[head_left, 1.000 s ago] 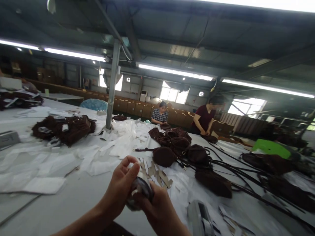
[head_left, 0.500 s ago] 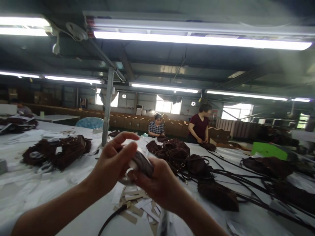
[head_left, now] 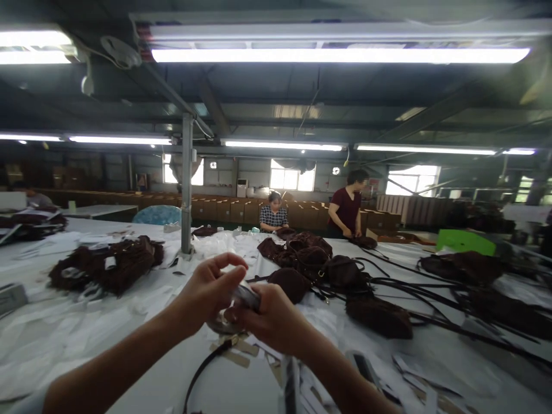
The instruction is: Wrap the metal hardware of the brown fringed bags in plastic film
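Observation:
Both my hands meet in front of me above a long white table. My left hand and my right hand are closed together on a small round shiny roll, probably tape. Its far side is hidden by my fingers. A dark strap curves across the table just below my hands, next to several loose tan strips. A heap of dark brown bags with long thin straps lies just beyond my hands.
Another brown heap and white paper sheets lie at the left. A steel post rises from the table. Two people work at the far end. A green box sits at the right.
The view tilted up from the table and then settled. My hands rose with the roll and have now come down a little, still closed on it.

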`<state>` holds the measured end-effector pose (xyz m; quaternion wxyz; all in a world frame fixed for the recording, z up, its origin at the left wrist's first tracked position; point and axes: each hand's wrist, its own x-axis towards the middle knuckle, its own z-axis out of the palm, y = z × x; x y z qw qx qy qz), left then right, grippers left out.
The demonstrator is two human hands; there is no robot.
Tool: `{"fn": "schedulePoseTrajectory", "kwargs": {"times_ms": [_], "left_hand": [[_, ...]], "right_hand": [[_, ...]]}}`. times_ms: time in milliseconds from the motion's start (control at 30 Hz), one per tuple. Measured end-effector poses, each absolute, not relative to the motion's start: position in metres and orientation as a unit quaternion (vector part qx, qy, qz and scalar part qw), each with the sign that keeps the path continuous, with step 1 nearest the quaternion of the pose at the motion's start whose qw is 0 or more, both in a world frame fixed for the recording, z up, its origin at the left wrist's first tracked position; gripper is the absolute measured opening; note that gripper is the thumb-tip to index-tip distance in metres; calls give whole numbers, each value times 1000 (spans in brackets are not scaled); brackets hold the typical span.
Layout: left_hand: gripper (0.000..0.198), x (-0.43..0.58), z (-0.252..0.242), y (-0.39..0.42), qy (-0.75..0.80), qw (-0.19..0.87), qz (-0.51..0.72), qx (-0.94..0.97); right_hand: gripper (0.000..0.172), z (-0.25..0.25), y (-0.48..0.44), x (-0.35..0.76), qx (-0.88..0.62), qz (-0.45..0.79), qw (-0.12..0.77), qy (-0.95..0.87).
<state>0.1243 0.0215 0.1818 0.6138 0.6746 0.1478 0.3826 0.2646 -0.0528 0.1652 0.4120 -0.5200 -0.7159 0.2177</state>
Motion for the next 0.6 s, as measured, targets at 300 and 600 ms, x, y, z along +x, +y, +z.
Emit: {"fn": "schedulePoseTrajectory", "kwargs": {"times_ms": [300, 600], "left_hand": [[41, 101, 135, 18, 160, 483, 310, 803], [36, 83, 126, -39, 186, 570, 508, 619]], "right_hand": [[23, 113, -76, 247, -651, 7, 286, -703], [32, 129, -113, 213, -553, 175, 411, -703]]}}
